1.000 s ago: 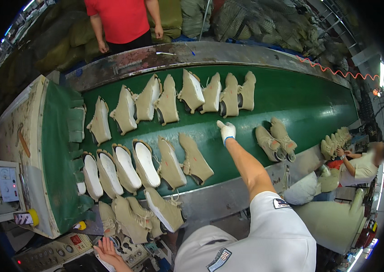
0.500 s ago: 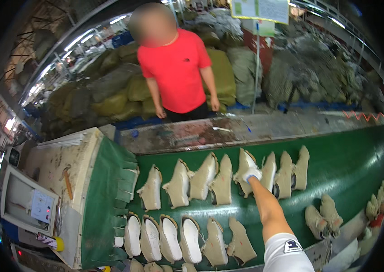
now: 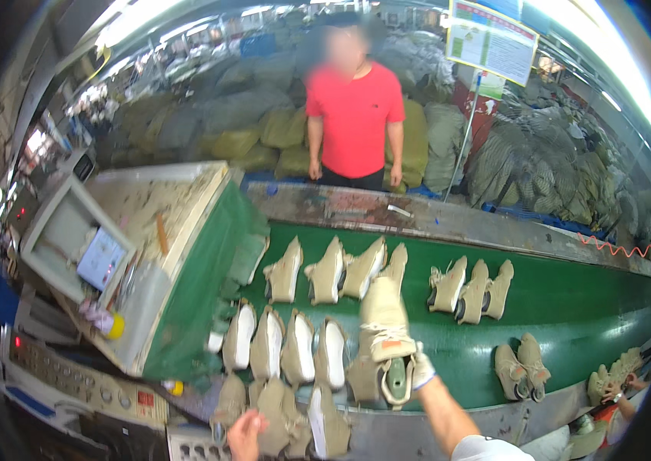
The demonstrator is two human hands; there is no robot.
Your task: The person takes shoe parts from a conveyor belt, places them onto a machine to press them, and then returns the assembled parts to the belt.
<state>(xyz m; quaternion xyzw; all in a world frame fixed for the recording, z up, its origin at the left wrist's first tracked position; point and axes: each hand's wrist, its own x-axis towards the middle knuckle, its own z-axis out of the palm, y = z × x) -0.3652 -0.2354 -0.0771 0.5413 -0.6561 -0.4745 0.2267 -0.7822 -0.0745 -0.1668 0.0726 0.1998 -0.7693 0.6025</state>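
My right hand, in a white glove, grips a beige lace-up shoe by its heel collar. The shoe hangs toe-away over the green conveyor belt, its green insole showing and part of the near row hidden behind it. My left hand, bare, is low in the view beside several beige shoes at the belt's near edge. Its fingers are loosely extended, with nothing visible in them. Beyond lies a row of shoes on their sides; nearer ones show pale soles.
A machine with a green curtain and a small screen stands at left. Across the belt, a person in a red shirt faces me beside piled sacks. A pair of shoes sits at right, near another person's hand.
My right hand has lifted a shoe from the far row and drawn it nearer, leaving a gap there. My left hand has come into view at the bottom. The view has shifted.
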